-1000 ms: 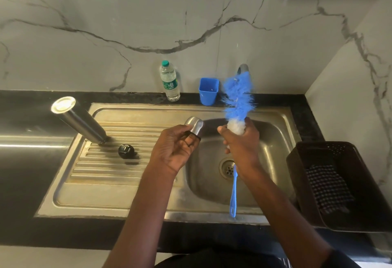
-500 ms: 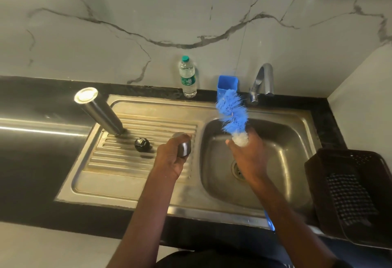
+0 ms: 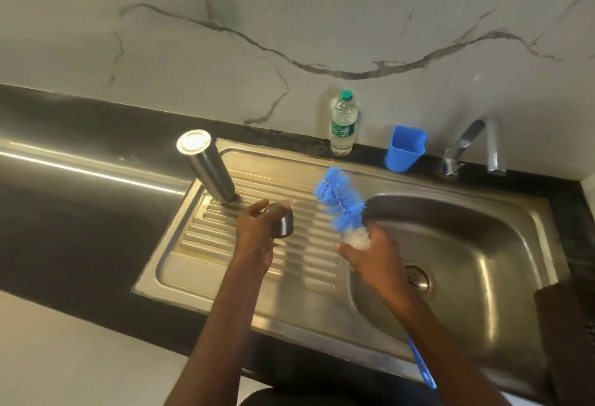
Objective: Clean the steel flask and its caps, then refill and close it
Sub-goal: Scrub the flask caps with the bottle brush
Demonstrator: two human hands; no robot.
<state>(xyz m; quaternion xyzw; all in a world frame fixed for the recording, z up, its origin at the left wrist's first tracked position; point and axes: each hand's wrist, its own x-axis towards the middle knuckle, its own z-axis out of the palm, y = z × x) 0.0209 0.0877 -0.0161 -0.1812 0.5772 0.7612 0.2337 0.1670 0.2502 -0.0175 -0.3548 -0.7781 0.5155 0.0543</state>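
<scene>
The steel flask (image 3: pixel 209 170) stands upside down, leaning, at the back left of the ribbed drainboard (image 3: pixel 206 270). My left hand (image 3: pixel 254 238) grips the steel outer cap (image 3: pixel 283 220) low over the drainboard ribs, just right of the flask. My right hand (image 3: pixel 373 257) holds a blue bottle brush by its neck at the basin's left rim. The bristle head (image 3: pixel 338 199) points up and left toward the cap without touching it, and the handle (image 3: pixel 421 363) runs down under my forearm. The small black inner cap is not visible.
The sink basin (image 3: pixel 483 244) with its drain lies to the right. A plastic water bottle (image 3: pixel 344 122), a blue cup (image 3: pixel 406 148) and the tap (image 3: pixel 467 148) line the back wall. A dark basket (image 3: pixel 566 325) sits at the right edge. Black countertop extends to the left.
My left hand carried the steel cap left, from over the basin to over the drainboard. The brush followed left and tilted. The black inner cap went out of sight behind my left hand.
</scene>
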